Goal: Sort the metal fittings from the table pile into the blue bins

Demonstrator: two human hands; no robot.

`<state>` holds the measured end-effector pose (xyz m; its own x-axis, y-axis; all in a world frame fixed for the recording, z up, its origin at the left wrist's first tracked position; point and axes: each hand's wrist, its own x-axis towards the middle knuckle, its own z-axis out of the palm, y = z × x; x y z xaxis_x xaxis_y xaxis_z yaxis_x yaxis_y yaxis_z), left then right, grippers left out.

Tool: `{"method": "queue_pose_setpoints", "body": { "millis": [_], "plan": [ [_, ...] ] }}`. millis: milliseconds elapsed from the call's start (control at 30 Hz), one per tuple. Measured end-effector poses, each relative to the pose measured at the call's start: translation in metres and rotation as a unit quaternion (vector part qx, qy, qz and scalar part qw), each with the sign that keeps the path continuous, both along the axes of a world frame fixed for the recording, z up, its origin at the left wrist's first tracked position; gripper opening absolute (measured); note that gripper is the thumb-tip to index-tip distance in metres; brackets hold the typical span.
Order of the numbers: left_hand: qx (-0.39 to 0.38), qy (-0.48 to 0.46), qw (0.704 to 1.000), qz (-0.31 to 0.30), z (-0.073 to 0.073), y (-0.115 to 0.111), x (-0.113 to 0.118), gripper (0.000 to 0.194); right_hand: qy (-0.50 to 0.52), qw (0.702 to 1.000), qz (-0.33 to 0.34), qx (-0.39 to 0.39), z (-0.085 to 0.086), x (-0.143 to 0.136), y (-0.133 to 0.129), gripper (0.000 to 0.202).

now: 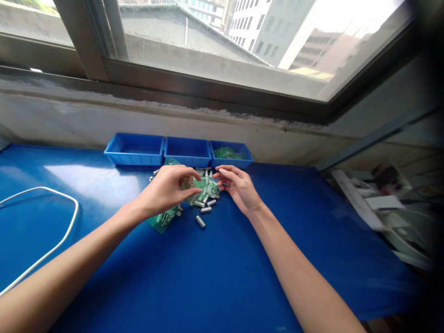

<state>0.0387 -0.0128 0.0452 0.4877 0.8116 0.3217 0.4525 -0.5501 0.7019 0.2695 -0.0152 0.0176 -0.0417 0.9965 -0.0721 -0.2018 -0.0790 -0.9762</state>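
Note:
My left hand (173, 187) is over the left side of a pile of small metal pieces, its thumb and fingers curved and apart. Facing it from the right, my right hand (239, 185) has loosely bent, parted fingers at the pile's edge; I see nothing held in either. Silvery cylindrical spacers (206, 210) lie heaped between the hands, with green clear plastic (197, 187) among them. One spacer (200, 222) rests apart, nearer me. Under my left wrist, a green plastic bag (161, 223) has thin metal pieces on or in it, partly hidden.
Three blue bins stand in a row against the wall: a left bin (135, 159), a middle bin (189, 159) and a right bin (234, 163) with green plastic bags (227, 153) inside. A white cable (74, 217) curves across the blue table (208, 286). Blurred items (385, 203) sit at far right.

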Motion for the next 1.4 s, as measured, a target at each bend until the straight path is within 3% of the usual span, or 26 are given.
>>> {"method": "queue_pose_setpoints", "body": {
  "millis": [100,200,367,600,733,833,933,1067,1400],
  "plan": [
    [-0.118,-0.124,0.984,0.050,0.007,-0.002,0.002,0.031,-0.041,0.998,-0.003,0.045,0.003,-0.002,-0.002,0.024],
    [-0.211,-0.198,0.955,0.060,0.011,-0.004,0.002,0.037,-0.094,0.992,0.030,0.084,0.008,-0.006,-0.007,0.028],
    [-0.246,-0.241,0.937,0.059,0.010,-0.005,0.003,0.040,-0.139,0.981,0.100,0.090,0.010,-0.015,-0.016,0.033],
    [-0.183,-0.152,0.967,0.087,0.012,-0.005,0.001,0.042,-0.139,0.984,0.046,0.101,0.007,-0.015,-0.012,0.029],
    [-0.035,-0.028,0.995,0.090,0.005,0.000,-0.004,0.041,-0.133,0.986,-0.022,0.097,0.000,-0.004,-0.001,0.029],
    [0.077,0.114,0.989,0.049,-0.002,0.003,-0.008,0.039,-0.085,0.988,-0.113,0.068,-0.006,0.005,0.010,0.029],
    [0.110,0.186,0.976,0.024,-0.005,0.002,-0.010,0.038,0.014,0.985,-0.173,0.002,-0.005,0.013,0.017,0.028],
    [0.115,0.244,0.963,0.009,-0.002,-0.001,-0.010,0.037,0.084,0.983,-0.160,-0.042,0.003,0.019,0.018,0.027],
    [0.117,0.281,0.952,0.017,-0.009,0.000,-0.008,0.030,0.052,0.992,-0.103,-0.051,0.001,0.009,0.008,0.022]
  ]
}}
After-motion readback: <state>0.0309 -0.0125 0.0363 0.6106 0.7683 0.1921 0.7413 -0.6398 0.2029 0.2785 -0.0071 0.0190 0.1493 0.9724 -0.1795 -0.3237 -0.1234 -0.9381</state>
